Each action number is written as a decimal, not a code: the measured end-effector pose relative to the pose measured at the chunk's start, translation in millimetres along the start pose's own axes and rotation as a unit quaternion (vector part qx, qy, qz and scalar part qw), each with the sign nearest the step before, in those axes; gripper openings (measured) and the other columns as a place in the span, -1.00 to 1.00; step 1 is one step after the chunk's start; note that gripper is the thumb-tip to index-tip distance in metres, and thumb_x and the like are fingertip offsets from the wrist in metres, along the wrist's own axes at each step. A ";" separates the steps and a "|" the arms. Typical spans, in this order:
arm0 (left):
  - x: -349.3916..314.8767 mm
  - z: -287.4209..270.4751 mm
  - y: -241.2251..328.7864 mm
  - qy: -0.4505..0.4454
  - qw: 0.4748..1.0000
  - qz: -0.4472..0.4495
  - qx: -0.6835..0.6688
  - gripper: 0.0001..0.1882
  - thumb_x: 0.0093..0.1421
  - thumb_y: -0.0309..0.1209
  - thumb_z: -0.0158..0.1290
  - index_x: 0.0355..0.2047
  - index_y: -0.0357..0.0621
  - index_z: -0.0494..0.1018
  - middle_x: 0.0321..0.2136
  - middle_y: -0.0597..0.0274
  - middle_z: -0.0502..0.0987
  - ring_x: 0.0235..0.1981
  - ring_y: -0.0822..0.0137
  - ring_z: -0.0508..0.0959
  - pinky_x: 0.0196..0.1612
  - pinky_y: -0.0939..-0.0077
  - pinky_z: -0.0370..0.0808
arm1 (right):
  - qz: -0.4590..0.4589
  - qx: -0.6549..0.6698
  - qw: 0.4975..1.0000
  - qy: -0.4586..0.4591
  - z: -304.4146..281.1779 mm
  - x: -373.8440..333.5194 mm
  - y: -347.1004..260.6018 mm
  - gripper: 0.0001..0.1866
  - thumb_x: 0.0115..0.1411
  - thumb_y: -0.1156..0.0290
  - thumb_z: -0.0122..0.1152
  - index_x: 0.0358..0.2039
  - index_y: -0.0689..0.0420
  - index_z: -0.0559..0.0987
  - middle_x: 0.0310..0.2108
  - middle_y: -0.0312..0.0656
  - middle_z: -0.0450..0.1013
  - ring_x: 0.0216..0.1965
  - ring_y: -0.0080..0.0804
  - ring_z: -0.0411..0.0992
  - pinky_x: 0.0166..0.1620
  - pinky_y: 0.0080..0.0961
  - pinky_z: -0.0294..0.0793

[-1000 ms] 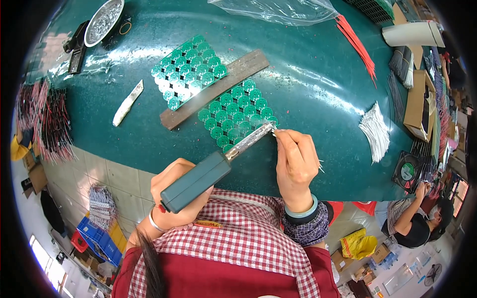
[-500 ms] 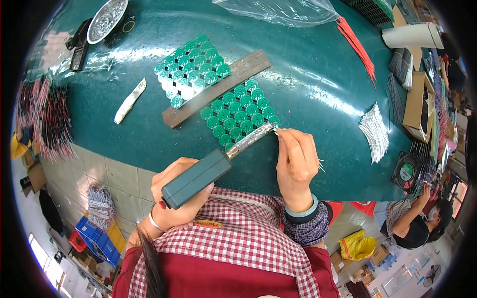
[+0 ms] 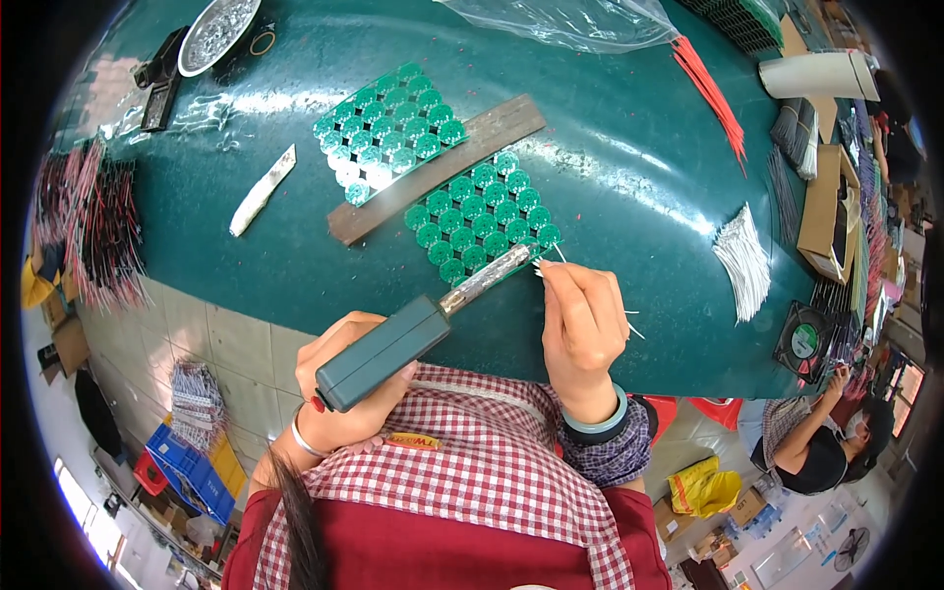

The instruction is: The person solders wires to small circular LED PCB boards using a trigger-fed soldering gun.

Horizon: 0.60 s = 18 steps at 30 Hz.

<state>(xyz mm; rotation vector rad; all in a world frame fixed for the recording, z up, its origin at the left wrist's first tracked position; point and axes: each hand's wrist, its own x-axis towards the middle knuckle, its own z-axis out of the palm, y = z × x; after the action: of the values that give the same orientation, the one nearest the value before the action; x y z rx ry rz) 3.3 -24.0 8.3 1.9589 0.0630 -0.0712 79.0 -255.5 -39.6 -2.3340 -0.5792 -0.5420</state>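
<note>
My left hand (image 3: pixel 344 379) is closed around the dark green handle of a soldering gun (image 3: pixel 385 354). Its silvery barrel points up and right, and the tip is at the lower right corner of a panel of round green circuit boards (image 3: pixel 482 216). Thin white wires (image 3: pixel 539 265) are pinched between the thumb and fingers of my right hand (image 3: pixel 588 320), beside that same corner. One white wire stands up at the corner board. A second green circuit board panel (image 3: pixel 388 128) lies farther left, with a flat brown bar (image 3: pixel 438 169) between the two.
White wires (image 3: pixel 741 264) lie in a bundle at right, red wires (image 3: pixel 708 93) farther back under a clear bag (image 3: pixel 580 22). A metal dish (image 3: pixel 218 37), a whitish stick (image 3: pixel 264 192) and red-black wires (image 3: pixel 98 226) are at left. Another person (image 3: pixel 831 442) sits at far right.
The soldering gun's tip has drawn back slightly down and left from the corner board. My right hand has shifted a little left and down, and a white wire now shows standing at that corner.
</note>
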 end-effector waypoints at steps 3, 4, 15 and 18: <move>-1.4 0.5 -2.6 0.004 1.000 0.010 0.003 -0.74 -0.11 -0.64 0.28 -0.36 -0.35 0.51 -0.39 0.03 0.57 -0.41 0.17 0.62 -0.33 0.44 0.54 | 0.002 0.003 1.000 -0.017 1.3 -1.9 0.6 -0.69 -0.12 0.77 0.35 -0.29 0.30 0.59 -0.40 -0.12 0.47 -0.44 -0.26 0.43 -0.44 -0.43 0.43; -1.3 0.6 -3.2 0.001 1.000 0.020 0.008 -0.74 -0.12 -0.64 0.28 -0.36 -0.35 0.51 -0.40 0.03 0.58 -0.41 0.18 0.61 -0.34 0.44 0.54 | 0.000 0.001 1.000 -0.015 1.8 -1.8 0.3 -0.69 -0.12 0.76 0.35 -0.29 0.29 0.59 -0.40 -0.13 0.47 -0.44 -0.26 0.43 -0.44 -0.43 0.43; -1.0 0.7 -1.9 -0.009 1.000 0.014 0.005 -0.75 -0.14 -0.65 0.26 -0.39 -0.33 0.51 -0.41 0.05 0.57 -0.43 0.18 0.60 -0.35 0.43 0.52 | -0.002 0.002 1.000 -0.018 3.1 -3.1 1.3 -0.66 -0.13 0.76 0.34 -0.27 0.29 0.60 -0.39 -0.13 0.47 -0.44 -0.26 0.43 -0.44 -0.43 0.44; -0.9 0.6 -1.7 -0.015 1.000 0.022 0.015 -0.74 -0.16 -0.66 0.25 -0.40 -0.32 0.50 -0.42 0.06 0.57 -0.44 0.17 0.59 -0.36 0.43 0.51 | 0.001 0.003 1.000 -0.021 3.3 -3.4 1.1 -0.67 -0.13 0.76 0.32 -0.27 0.29 0.60 -0.39 -0.13 0.47 -0.44 -0.26 0.44 -0.43 -0.43 0.44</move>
<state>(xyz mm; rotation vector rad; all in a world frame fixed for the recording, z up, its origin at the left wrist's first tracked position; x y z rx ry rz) 2.3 -23.9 6.6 1.9870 -0.0013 -0.0737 77.6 -254.8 -44.2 -2.3450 -0.5971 -0.4912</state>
